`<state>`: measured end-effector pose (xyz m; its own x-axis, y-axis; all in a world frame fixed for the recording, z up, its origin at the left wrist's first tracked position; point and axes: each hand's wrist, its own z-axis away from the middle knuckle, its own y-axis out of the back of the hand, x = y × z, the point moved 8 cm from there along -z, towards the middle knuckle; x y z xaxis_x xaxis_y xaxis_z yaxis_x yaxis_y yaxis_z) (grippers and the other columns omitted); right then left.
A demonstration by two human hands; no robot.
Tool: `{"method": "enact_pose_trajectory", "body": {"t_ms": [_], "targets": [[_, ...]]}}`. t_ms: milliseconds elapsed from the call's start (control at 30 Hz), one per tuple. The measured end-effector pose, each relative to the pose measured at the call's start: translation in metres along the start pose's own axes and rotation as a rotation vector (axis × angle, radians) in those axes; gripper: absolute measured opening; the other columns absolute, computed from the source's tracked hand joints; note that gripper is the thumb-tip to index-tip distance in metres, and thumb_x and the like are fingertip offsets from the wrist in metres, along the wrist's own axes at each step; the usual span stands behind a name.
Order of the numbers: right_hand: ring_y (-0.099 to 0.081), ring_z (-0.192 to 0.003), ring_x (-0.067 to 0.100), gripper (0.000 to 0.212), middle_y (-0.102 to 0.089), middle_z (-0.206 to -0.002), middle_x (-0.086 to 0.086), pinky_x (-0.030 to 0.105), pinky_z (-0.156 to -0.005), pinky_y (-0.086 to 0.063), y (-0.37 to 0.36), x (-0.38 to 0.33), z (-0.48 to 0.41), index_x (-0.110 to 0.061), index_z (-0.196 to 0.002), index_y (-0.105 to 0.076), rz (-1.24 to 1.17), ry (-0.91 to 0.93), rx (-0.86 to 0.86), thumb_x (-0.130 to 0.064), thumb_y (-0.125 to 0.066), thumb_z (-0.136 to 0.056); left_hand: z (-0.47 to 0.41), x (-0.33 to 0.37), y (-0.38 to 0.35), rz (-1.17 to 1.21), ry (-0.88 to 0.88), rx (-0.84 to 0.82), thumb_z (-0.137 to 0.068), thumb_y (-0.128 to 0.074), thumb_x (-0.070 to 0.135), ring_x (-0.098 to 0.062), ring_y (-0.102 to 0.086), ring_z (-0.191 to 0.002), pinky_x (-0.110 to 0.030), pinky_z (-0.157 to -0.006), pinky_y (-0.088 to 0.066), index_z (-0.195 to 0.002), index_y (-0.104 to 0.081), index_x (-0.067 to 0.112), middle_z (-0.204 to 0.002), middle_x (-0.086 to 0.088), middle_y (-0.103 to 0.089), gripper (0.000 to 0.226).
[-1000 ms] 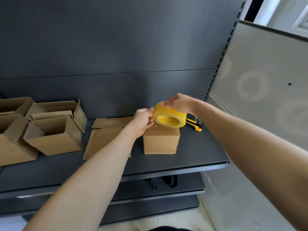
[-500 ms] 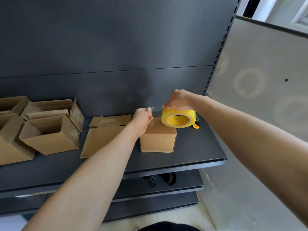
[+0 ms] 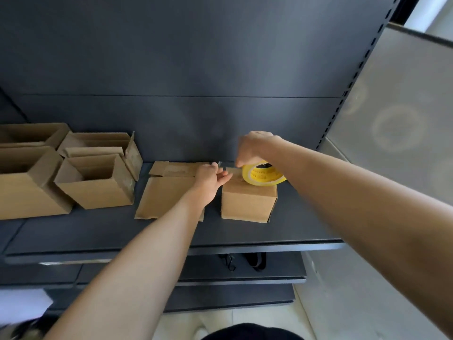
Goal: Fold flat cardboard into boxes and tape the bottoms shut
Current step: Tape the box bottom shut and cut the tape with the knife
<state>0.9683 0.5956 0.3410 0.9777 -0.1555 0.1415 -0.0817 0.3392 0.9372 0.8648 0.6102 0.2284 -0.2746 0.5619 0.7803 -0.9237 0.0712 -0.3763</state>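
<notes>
On a dark grey metal shelf point(image 3: 171, 231), backed by a dark panel with a slotted upright at its right, a small closed box point(image 3: 247, 203) is sitting flaps-up, its near face toward the camera. Lower shelves are showing beneath, and a pale wall is standing right of the box. Resting on the box's top at the far right is a yellow tape roll point(image 3: 263, 176), lying nearly flat with its hole facing up and slightly toward the camera. The right hand point(image 3: 253, 148) is gripping the roll from above, fingers curled shut on it. The left hand point(image 3: 212, 176), at the box's top left corner, is pinching the free tape end, fingers together on it; the clear strip is stretching left to right across the box top. Left of the box, flat cardboard point(image 3: 166, 192) is lying on the shelf, long axis running front to back. Further left, open boxes point(image 3: 95, 185) are standing mouths up.
</notes>
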Motion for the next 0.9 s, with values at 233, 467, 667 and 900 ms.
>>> {"method": "enact_pose_trajectory", "body": {"t_ms": [233, 467, 667, 900], "targets": [[-0.056, -0.073, 0.019, 0.036, -0.058, -0.082, 0.0, 0.029, -0.063, -0.042, 0.007, 0.048, 0.01, -0.024, -0.073, -0.054, -0.323, -0.05, -0.074, -0.06, -0.056, -0.077, -0.008, 0.003, -0.003, -0.075, -0.024, 0.043, -0.103, -0.034, 0.008, -0.018, -0.055, -0.066, -0.036, -0.075, -0.053, -0.123, -0.043, -0.004, -0.075, -0.01, -0.049, 0.026], [-0.052, -0.066, 0.018, 0.033, -0.054, -0.075, -0.001, 0.032, -0.066, -0.043, -0.001, 0.036, 0.004, -0.022, -0.07, -0.052, -0.253, -0.071, -0.049, -0.054, -0.058, -0.076, -0.01, -0.003, -0.003, -0.036, -0.04, 0.1, -0.099, -0.03, -0.005, -0.021, -0.056, -0.067, -0.034, -0.075, -0.052, -0.127, -0.043, -0.008, -0.081, -0.011, -0.047, 0.031], [-0.051, -0.067, 0.014, 0.03, -0.051, -0.077, -0.003, 0.027, -0.055, -0.036, 0.0, 0.008, -0.003, -0.02, -0.078, -0.053, -0.185, -0.045, -0.017, -0.049, -0.059, -0.078, -0.013, -0.006, 0.023, -0.044, 0.011, 0.185, -0.1, -0.033, -0.001, -0.022, -0.066, -0.066, -0.034, -0.063, -0.058, -0.129, -0.044, -0.008, -0.088, -0.016, -0.055, 0.032], [-0.056, -0.076, 0.021, 0.028, -0.05, -0.078, -0.002, 0.028, -0.056, -0.036, -0.001, -0.006, -0.009, -0.02, -0.091, -0.053, -0.173, -0.036, -0.031, -0.044, -0.061, -0.078, -0.024, -0.014, 0.035, -0.214, 0.078, 0.225, -0.1, -0.038, 0.002, -0.02, -0.061, -0.067, -0.018, -0.037, -0.046, -0.12, -0.053, -0.003, -0.127, -0.016, -0.059, 0.026]]}}
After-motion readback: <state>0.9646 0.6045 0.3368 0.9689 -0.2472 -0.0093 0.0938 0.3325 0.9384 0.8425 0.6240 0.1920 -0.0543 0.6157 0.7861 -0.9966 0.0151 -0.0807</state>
